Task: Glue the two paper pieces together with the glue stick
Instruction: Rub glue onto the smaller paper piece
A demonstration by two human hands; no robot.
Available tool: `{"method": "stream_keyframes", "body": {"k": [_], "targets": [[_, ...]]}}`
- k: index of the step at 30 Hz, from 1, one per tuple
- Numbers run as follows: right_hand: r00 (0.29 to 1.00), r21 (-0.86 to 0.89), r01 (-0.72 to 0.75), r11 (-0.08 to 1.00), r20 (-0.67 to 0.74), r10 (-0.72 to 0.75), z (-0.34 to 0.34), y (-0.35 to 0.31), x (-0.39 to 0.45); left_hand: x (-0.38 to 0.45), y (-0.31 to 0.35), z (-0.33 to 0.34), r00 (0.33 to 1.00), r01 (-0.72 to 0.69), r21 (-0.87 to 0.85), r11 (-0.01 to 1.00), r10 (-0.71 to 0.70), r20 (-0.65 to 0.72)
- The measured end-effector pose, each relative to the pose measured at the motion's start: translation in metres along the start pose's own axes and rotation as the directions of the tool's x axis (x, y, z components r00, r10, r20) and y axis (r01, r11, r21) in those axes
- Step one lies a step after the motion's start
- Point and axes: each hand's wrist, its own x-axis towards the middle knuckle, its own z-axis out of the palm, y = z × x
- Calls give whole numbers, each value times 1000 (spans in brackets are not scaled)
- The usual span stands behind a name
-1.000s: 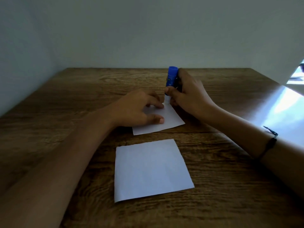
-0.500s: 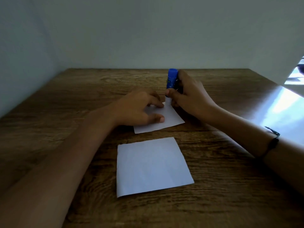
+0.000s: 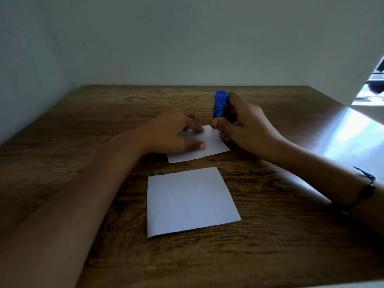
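Vs 0.5 s ago: little change. The right hand (image 3: 247, 125) keeps its grip on the glue stick (image 3: 219, 106), the left hand (image 3: 176, 134) stays pressed on the far paper (image 3: 209, 146), and the near paper (image 3: 190, 202) hasn't shifted on the tabletop (image 3: 291, 246). The stick sits at about the same spot on the sheet; any stroke betw. frames is too small to tell.

Glue stick: blue tube, upright, blue end up, pale glue end down on the far paper's right part, near its far-right corner. Right fingers and thumb are curled round the tube low down, thumb tip at the front.

Left hand: fingers spread and bent, tips pressing the far paper's left half flat; nothing gripped.

Far paper: small white sheet, mid-tabletop, slightly skewed, partly hidden under the left hand. Near paper: larger white square, flat, just toward the near edge from the first, a strip of bare wood betw. them, not touching.

Dark band (image 3: 366, 190) on the right wrist.
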Motion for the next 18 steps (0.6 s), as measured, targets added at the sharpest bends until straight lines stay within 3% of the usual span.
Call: {"method": "stream_keyframes", "body": {"k": [14, 18], "targets": [[1000, 24, -14, 1000, 7, 14, -14, -4, -31, 3, -5, 4, 1000, 17, 15, 1000, -16, -19], [999, 48, -29, 998, -40, 31, -15, -2, -33, 2, -5, 6, 992, 99, 117, 988, -89, -90]]}}
